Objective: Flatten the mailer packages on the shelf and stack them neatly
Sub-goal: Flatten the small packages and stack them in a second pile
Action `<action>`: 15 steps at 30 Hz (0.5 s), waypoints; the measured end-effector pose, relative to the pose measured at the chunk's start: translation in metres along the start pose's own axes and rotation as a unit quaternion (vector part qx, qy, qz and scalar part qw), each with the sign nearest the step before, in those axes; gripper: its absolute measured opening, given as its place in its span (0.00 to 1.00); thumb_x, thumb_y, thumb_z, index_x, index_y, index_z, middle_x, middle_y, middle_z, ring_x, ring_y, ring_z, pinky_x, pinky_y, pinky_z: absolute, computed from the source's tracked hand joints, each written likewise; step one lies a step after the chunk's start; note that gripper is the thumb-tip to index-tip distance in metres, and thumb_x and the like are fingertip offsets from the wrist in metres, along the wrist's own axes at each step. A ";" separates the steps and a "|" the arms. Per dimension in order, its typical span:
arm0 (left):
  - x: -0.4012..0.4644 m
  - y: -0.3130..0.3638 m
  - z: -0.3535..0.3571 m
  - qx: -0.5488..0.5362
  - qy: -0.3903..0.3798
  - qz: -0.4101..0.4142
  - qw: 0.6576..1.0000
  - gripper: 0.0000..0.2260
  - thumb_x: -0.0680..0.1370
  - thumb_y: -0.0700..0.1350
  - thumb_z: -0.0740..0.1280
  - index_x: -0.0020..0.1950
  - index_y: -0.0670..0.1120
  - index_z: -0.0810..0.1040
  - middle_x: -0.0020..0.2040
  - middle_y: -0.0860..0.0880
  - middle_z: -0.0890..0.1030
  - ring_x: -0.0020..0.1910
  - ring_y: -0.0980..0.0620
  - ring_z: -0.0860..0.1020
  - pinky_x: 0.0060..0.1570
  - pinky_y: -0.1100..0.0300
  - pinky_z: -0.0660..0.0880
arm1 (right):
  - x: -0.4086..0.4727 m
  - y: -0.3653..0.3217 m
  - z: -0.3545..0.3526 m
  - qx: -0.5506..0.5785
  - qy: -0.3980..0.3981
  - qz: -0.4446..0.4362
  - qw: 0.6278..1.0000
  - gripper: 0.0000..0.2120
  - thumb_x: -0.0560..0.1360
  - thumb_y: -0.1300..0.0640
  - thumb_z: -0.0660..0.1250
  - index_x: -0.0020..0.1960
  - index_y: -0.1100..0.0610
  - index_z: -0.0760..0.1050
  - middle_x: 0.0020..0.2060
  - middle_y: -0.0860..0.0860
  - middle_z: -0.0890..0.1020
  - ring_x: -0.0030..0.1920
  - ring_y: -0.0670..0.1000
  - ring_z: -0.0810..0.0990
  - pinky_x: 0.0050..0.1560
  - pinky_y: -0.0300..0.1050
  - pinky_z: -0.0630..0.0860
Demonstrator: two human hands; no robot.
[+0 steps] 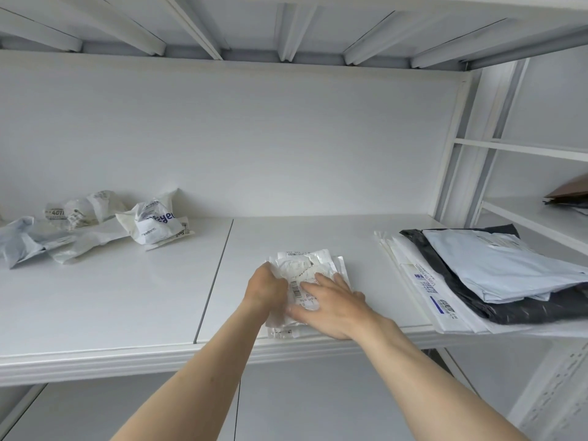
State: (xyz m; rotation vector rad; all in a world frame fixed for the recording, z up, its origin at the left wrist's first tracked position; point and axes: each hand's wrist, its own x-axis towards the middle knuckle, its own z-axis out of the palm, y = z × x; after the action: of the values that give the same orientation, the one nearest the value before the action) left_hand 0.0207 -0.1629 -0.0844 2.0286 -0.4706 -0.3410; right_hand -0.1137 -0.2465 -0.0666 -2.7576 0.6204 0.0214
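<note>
L hand (265,289) gripping crumpled mailer (305,268) edge, R hand (331,308) flat atop, fingers straight.

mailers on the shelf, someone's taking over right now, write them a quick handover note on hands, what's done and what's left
Left hand grips the left edge of a crumpled white mailer at the shelf's front centre; right hand presses flat on it, fingers straight.
Done: a stack of flattened mailers lies at the right end of the shelf, light blue on top of a black one, white ones beneath.
Left: finish flattening this mailer and add it to the stack, then do the crumpled mailers heaped at the back left.
</note>
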 end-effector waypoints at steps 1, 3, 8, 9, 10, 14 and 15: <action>-0.001 0.000 0.000 0.003 -0.002 0.001 1.000 0.09 0.74 0.36 0.59 0.52 0.43 0.74 0.49 0.44 0.80 0.50 0.42 0.79 0.49 0.54 0.75 | -0.002 0.003 0.000 0.004 -0.029 -0.003 1.000 0.41 0.69 0.24 0.59 0.77 0.40 0.55 0.79 0.45 0.49 0.79 0.53 0.41 0.73 0.63 0.52; -0.001 0.000 0.001 0.014 -0.003 0.009 1.000 0.11 0.74 0.37 0.59 0.54 0.42 0.74 0.50 0.43 0.81 0.53 0.41 0.79 0.50 0.54 0.75 | -0.006 0.007 -0.002 -0.022 -0.057 -0.016 0.998 0.50 0.65 0.25 0.65 0.78 0.39 0.47 0.79 0.43 0.43 0.78 0.51 0.36 0.74 0.63 0.52; -0.005 -0.002 0.001 0.037 0.000 0.007 0.999 0.13 0.77 0.37 0.59 0.60 0.43 0.72 0.56 0.45 0.79 0.57 0.42 0.77 0.56 0.55 0.73 | -0.005 0.009 0.001 -0.061 0.007 -0.044 0.997 0.47 0.66 0.28 0.68 0.78 0.42 0.53 0.79 0.44 0.50 0.78 0.51 0.44 0.70 0.61 0.61; -0.006 -0.003 0.000 0.036 0.001 0.005 0.999 0.13 0.77 0.37 0.58 0.61 0.43 0.73 0.57 0.45 0.79 0.57 0.42 0.77 0.56 0.55 0.73 | -0.005 0.008 0.003 -0.067 0.019 -0.048 0.996 0.46 0.67 0.28 0.67 0.78 0.42 0.54 0.78 0.44 0.52 0.78 0.51 0.46 0.69 0.60 0.62; -0.006 -0.003 -0.001 0.031 0.002 0.003 1.000 0.14 0.77 0.37 0.58 0.61 0.43 0.73 0.58 0.44 0.79 0.58 0.42 0.77 0.57 0.55 0.74 | -0.004 0.008 0.005 -0.072 0.028 -0.050 0.996 0.45 0.67 0.28 0.66 0.77 0.42 0.54 0.78 0.44 0.53 0.78 0.51 0.47 0.69 0.59 0.62; -0.014 -0.002 -0.002 0.013 -0.009 -0.008 1.000 0.17 0.79 0.39 0.57 0.68 0.42 0.70 0.64 0.44 0.76 0.62 0.42 0.74 0.58 0.59 0.69 | -0.004 0.004 0.007 -0.070 0.025 -0.037 0.997 0.46 0.67 0.26 0.65 0.77 0.43 0.54 0.78 0.44 0.53 0.78 0.51 0.47 0.71 0.62 0.58; -0.016 -0.001 -0.003 0.009 -0.013 -0.010 1.000 0.18 0.79 0.39 0.57 0.69 0.43 0.70 0.64 0.44 0.76 0.62 0.43 0.74 0.57 0.60 0.69 | -0.005 0.001 0.005 -0.069 0.016 -0.033 0.997 0.47 0.66 0.25 0.65 0.78 0.42 0.53 0.78 0.44 0.53 0.78 0.51 0.46 0.72 0.64 0.54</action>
State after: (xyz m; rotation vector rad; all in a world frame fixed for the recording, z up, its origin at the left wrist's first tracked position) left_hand 0.0081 -0.1527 -0.0832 2.0500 -0.4731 -0.3772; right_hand -0.1178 -0.2436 -0.0710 -2.9162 0.5556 0.0054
